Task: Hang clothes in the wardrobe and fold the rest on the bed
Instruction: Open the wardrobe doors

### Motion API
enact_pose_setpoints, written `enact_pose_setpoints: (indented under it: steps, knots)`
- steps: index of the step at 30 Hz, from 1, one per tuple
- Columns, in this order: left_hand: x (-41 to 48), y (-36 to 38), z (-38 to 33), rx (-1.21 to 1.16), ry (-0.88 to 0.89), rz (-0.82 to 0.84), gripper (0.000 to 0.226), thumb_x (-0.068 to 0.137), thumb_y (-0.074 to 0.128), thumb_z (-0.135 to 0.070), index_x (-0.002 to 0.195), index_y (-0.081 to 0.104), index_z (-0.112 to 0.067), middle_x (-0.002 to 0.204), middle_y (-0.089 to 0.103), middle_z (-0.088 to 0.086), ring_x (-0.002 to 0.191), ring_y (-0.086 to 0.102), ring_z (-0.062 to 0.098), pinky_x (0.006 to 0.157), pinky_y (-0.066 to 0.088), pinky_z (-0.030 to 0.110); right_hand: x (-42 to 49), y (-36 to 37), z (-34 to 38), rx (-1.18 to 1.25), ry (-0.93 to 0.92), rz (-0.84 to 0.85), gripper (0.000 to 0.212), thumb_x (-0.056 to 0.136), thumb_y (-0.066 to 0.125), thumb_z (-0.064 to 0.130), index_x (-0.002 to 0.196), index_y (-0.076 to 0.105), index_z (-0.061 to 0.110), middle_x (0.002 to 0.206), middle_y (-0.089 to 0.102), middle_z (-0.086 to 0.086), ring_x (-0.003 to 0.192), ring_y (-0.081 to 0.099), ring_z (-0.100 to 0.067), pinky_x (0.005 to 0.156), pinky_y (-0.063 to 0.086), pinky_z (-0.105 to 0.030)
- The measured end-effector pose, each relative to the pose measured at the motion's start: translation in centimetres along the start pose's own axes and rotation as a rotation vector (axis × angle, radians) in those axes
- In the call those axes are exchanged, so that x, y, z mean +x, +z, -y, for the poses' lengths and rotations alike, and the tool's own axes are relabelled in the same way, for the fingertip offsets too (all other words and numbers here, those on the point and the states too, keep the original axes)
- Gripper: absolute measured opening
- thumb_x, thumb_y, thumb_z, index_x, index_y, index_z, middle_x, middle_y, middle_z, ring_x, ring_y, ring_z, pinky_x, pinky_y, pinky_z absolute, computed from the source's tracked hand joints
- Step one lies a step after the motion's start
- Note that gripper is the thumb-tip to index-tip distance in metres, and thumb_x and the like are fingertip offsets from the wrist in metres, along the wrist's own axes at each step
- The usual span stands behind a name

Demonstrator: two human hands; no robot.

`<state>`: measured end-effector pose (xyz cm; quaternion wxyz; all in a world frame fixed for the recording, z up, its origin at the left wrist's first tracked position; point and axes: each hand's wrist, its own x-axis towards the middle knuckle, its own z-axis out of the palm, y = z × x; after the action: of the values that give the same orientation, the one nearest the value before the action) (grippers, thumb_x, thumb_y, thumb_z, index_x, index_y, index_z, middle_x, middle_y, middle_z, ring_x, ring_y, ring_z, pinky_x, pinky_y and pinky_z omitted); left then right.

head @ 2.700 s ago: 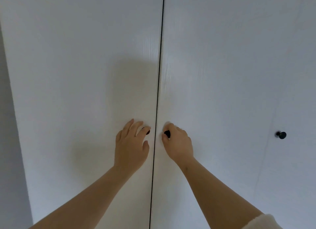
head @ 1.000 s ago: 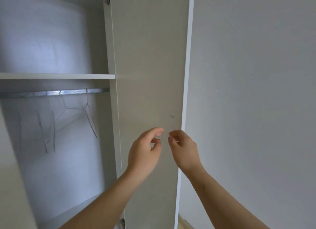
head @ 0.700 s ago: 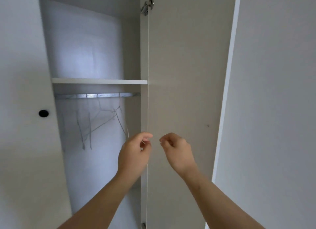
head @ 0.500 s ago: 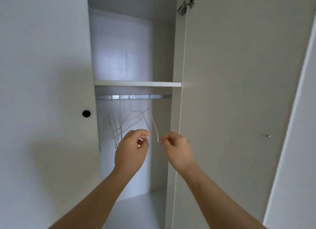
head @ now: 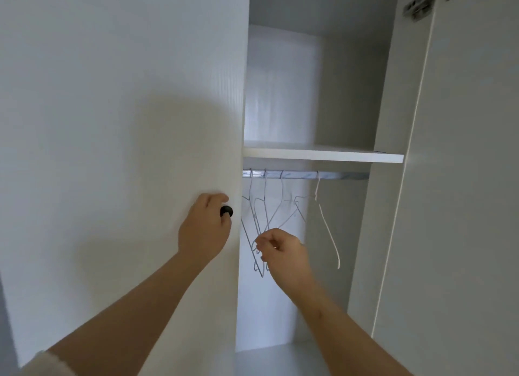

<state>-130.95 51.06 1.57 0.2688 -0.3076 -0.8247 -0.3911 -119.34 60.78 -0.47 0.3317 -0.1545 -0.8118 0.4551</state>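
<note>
At the wardrobe [head: 351,94], right door open | left hand [head: 205,229] grips the black knob [head: 226,211] of the left door [head: 112,122] | right hand [head: 283,252] curled against wire hangers [head: 280,215] hanging on the rail [head: 309,175]; can't tell if it pinches one

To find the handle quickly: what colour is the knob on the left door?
Black; the knob shows best in the head view.

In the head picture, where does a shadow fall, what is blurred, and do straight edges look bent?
Head view: a soft grey shadow lies on the left door above the left hand. Head view: that hand's fingers by the black knob are smeared. Head view: the right door has an edge that leans instead of standing vertical, likely a wide-angle effect.
</note>
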Motion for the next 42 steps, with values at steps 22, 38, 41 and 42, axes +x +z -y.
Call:
enact_pose_setpoints:
  steps: [22,38,41,42]
  knots:
    - [-13.6,-10.1,-2.3,-0.260,-0.006,-0.222,0.012,0.077,0.063,-0.022,0.085,0.054,-0.027,0.088,0.049,-0.010,0.086,0.048,0.008,0.077,0.036,0.008,-8.6,0.6,1.8,0.126,-0.008,0.162,0.020,0.090,0.052,0.018,0.075,0.062,0.027,0.083,0.066,0.008,0.078,0.062,-0.015,0.068,0.048,-0.022]
    - [-22.4,-22.1,0.5,-0.217,-0.280,-0.576,0.052,0.065,0.077,-0.020,0.089,0.038,-0.043,0.093,0.056,-0.025,0.082,0.056,-0.020,0.064,0.052,0.016,-17.0,10.1,10.3,0.213,-0.192,0.456,0.017,0.091,0.051,0.016,0.082,0.064,0.020,0.084,0.065,0.005,0.083,0.063,-0.016,0.074,0.048,-0.024]
    - [-23.4,-24.8,2.5,-0.209,-0.304,-0.559,0.048,0.070,0.075,-0.017,0.090,0.042,-0.045,0.087,0.058,-0.028,0.083,0.057,-0.018,0.061,0.047,0.004,-18.7,13.6,12.3,0.258,-0.191,0.503,0.019,0.091,0.051,0.015,0.079,0.063,0.022,0.080,0.065,0.005,0.079,0.063,-0.016,0.069,0.048,-0.023]
    - [-23.6,-25.8,3.2,-0.212,-0.317,-0.537,0.045,0.071,0.074,-0.017,0.089,0.043,-0.045,0.084,0.059,-0.029,0.081,0.057,-0.018,0.061,0.045,0.002,-19.4,14.7,12.9,0.262,-0.193,0.520,0.019,0.091,0.051,0.015,0.079,0.063,0.023,0.080,0.065,0.005,0.077,0.063,-0.015,0.068,0.047,-0.021]
